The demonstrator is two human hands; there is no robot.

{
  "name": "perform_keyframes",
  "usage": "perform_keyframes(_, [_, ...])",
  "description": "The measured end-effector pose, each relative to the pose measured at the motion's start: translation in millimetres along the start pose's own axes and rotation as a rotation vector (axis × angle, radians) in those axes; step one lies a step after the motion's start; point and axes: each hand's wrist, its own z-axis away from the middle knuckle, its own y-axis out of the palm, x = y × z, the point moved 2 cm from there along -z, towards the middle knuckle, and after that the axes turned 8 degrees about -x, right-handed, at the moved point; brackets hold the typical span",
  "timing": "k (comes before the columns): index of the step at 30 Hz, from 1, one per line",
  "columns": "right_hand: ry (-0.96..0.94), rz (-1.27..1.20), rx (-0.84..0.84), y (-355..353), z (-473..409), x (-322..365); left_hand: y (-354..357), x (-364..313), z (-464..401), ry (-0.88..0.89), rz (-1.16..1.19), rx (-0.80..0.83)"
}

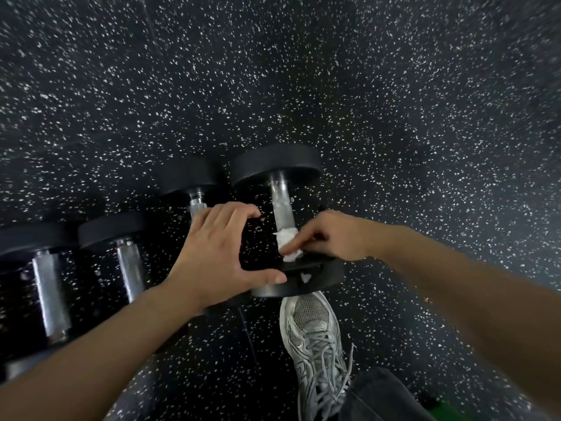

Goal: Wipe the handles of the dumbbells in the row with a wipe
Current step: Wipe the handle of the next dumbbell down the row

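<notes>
Several black dumbbells with silver handles lie in a row on the speckled floor. The rightmost dumbbell (280,202) has a white wipe (288,243) wrapped around the near end of its handle. My right hand (337,235) pinches that wipe against the handle. My left hand (218,253) is spread, its thumb resting on the near weight head (306,278) of the same dumbbell and its fingers over the neighbouring dumbbell (195,189). A scrap of white wipe (305,277) lies on that head. Two more dumbbells, one (130,265) and another (50,296), lie further left.
Black rubber floor with white flecks (394,117) extends all around. My grey laced sneaker (315,335) and dark trouser leg (382,396) stand just behind the rightmost dumbbell's near head.
</notes>
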Motion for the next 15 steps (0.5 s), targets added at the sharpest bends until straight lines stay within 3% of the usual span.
perform_keyframes(2, [0.005,0.003,-0.024,-9.2,2.8,17.2,-17.7,3.2,0.5,0.008,-0.024,-0.002])
perform_keyframes(7, [-0.054,-0.110,-0.320,-54.5,26.2,87.7,-87.4,-12.0,1.7,0.003,-0.069,-0.119])
perform_keyframes(10, [-0.067,-0.135,-0.408,-85.8,58.7,135.0,-132.8,-32.7,4.6,0.022,-0.117,-0.206])
perform_keyframes(15, [-0.112,-0.014,-0.581,-118.2,123.2,213.2,-213.4,-73.8,24.7,0.088,-0.185,-0.349])
